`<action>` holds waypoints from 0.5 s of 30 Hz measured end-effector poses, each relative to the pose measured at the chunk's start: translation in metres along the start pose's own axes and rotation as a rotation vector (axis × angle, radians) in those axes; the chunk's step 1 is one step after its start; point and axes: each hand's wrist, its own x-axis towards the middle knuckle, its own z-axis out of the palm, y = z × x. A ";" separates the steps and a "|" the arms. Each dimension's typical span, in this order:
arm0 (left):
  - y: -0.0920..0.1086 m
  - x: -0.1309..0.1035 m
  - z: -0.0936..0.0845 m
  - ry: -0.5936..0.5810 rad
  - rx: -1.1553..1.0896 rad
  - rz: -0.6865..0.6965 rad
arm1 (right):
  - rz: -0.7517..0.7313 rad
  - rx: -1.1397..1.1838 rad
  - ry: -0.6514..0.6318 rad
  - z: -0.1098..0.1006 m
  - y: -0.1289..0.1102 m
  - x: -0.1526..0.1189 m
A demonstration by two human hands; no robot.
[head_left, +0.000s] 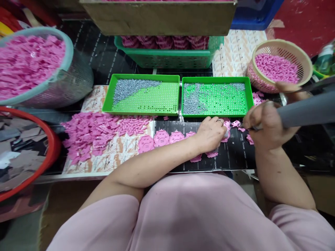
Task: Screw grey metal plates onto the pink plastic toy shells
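Observation:
My left hand (pixel 211 134) lies over the row of pink parts, its fingers bent down at a pink piece (pixel 226 130) near the right end. What its fingertips grip is hidden. My right hand (pixel 270 122) is wrapped round a grey power screwdriver (pixel 306 111), whose tip points left toward small pink pieces (pixel 236 123). Several round pink plates (pixel 161 138) lie in a row left of my left hand. Beyond the hands are two green trays (pixel 141 112) holding small silvery screws (pixel 193 101).
Left of the row is a heap of pink parts (pixel 91 134). A large basket (pixel 81 83) and a red tub (pixel 53 143) stand at the left. A cream basket (pixel 307 66) is at the right. A cardboard box (pixel 159 17) sits above a green crate (pixel 170 57) at the back.

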 end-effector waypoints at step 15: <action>-0.001 -0.002 0.000 -0.003 0.000 -0.002 | -0.084 -0.103 0.090 0.021 0.054 0.036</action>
